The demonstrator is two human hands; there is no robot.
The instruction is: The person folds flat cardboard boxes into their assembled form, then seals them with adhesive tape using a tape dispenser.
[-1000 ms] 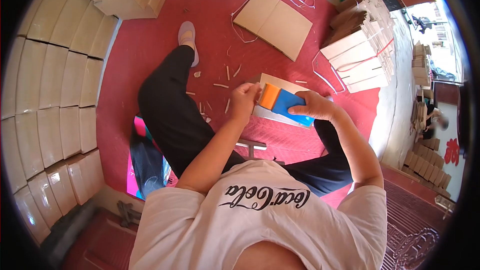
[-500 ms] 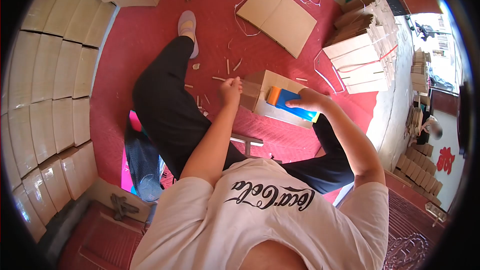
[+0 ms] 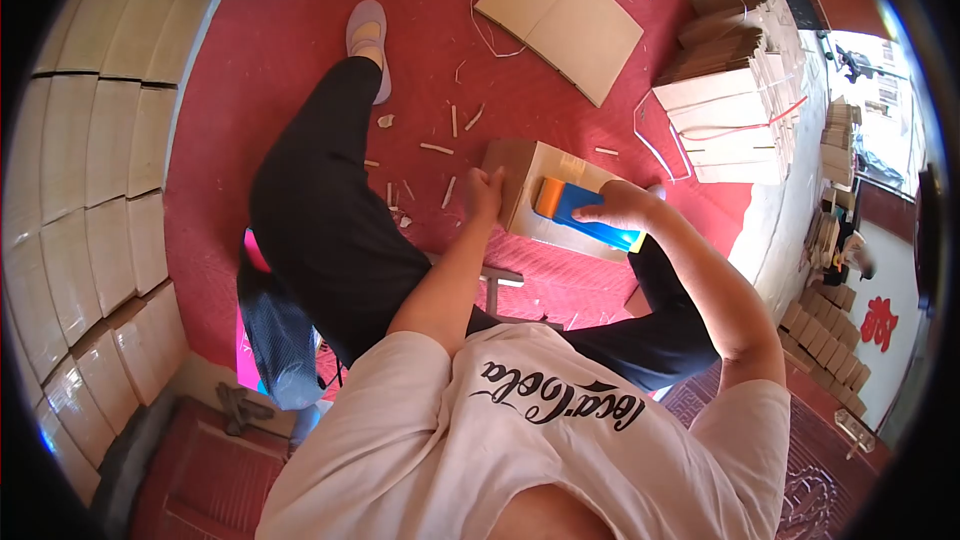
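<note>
A brown cardboard carton point(image 3: 521, 180) stands in front of me, tilted in view, with a shiny strip along its top. My right hand point(image 3: 622, 206) is wrapped around a blue tape dispenser point(image 3: 588, 212) with an orange end, which rests against the carton's upper face. At the carton's left end is my left hand point(image 3: 486, 194), its fingers curled and close against the side. Whether anything is pinched in those fingers is hidden.
Stacked cartons point(image 3: 115, 160) line the left wall. A flat folded carton point(image 3: 560, 20) lies on the red floor covering point(image 3: 290, 60) among white straps and scraps. Bundled flat cartons point(image 3: 725, 110) stand at the right. My knees flank the work area.
My left hand has moved right, closer to the carton's end. The dispenser stays in my right hand at nearly the same spot on the carton. The camera view has shifted slightly.
</note>
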